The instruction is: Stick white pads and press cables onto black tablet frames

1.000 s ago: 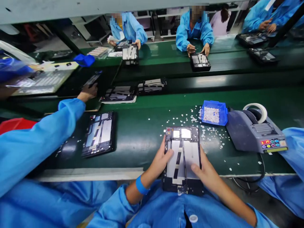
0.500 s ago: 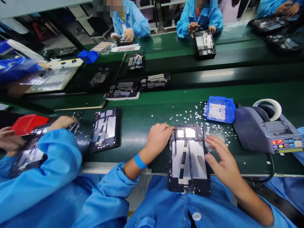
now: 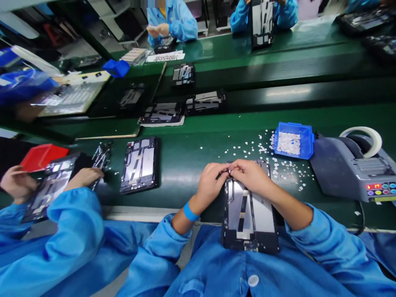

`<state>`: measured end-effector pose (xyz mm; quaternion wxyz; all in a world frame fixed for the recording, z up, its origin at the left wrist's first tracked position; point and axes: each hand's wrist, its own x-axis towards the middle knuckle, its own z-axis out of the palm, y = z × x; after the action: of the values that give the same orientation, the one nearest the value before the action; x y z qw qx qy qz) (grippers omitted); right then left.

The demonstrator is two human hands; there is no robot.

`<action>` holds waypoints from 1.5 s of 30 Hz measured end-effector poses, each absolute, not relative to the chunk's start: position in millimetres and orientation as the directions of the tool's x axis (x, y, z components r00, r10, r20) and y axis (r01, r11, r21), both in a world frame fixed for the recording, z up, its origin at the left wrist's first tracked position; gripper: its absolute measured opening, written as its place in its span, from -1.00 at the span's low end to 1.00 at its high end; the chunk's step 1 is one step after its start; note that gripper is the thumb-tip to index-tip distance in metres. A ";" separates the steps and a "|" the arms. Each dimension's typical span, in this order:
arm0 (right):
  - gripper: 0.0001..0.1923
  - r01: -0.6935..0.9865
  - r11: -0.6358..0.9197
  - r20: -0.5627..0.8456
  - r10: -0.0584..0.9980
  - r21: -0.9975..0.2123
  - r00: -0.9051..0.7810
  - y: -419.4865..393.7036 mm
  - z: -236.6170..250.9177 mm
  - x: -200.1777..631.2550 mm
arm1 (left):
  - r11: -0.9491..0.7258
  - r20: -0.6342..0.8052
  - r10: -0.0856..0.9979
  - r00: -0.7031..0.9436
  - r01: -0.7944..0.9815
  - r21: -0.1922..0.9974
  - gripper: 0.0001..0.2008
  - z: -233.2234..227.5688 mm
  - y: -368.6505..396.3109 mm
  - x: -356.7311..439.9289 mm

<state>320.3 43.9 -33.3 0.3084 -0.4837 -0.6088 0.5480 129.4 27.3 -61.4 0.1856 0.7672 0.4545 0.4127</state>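
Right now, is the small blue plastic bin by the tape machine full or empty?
Partly filled: the small blue plastic bin holds a shallow layer of white scraps, its walls bare above them.

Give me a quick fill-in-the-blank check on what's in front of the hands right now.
1. Both hands, left hand and right hand, meet at the far end of the open ____.
2. The small bin holding white bits is ____ in colour.
3. A ____ wristband sits on the left wrist.

Missing: tablet; blue; blue
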 end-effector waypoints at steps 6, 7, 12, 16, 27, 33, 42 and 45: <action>-0.88 0.281 -0.062 -0.116 0.977 -0.958 -0.178 31.9 -39.4 319.1 | -0.176 0.156 0.984 0.081 0.484 0.857 -0.76 -49.2 6.4 138.9; -0.87 0.303 -0.042 -0.100 0.979 -0.952 -0.177 30.7 -39.3 318.4 | -0.160 0.137 0.987 0.083 0.488 0.858 -0.76 -46.4 5.5 140.2; -0.85 0.560 0.298 0.220 0.954 -0.773 -0.203 20.5 -34.2 318.0 | -0.087 0.083 0.996 0.029 0.484 0.871 -0.88 -39.1 10.6 142.9; -0.75 0.668 0.513 0.414 0.852 -0.539 -0.321 8.9 -31.3 320.2 | -0.095 0.090 0.995 0.035 0.512 0.854 -0.90 -38.6 9.8 142.7; -0.83 0.608 0.367 0.281 0.930 -0.705 -0.235 14.6 -34.3 325.6 | -0.452 0.409 0.869 0.278 0.782 0.429 -0.80 -36.0 -1.4 138.0; -0.78 0.658 0.361 0.343 0.925 -0.661 -0.163 10.8 -34.5 314.2 | -0.431 0.384 0.885 0.262 0.773 0.466 -0.80 -34.8 1.2 141.7; -0.62 0.925 -0.242 0.385 0.856 -0.292 0.345 47.7 16.1 466.7 | 0.096 -0.124 0.990 0.074 0.305 0.947 -0.88 -41.7 23.0 138.2; -0.55 0.963 -0.204 0.308 0.918 -0.176 0.251 56.9 17.6 487.7 | 0.131 -0.147 0.988 0.048 0.239 0.962 -0.87 -44.3 23.7 139.7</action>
<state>487.7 56.9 17.6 0.1671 -0.7729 -0.6084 -0.0675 139.7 23.7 -44.3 0.4873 0.5355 0.5728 0.3843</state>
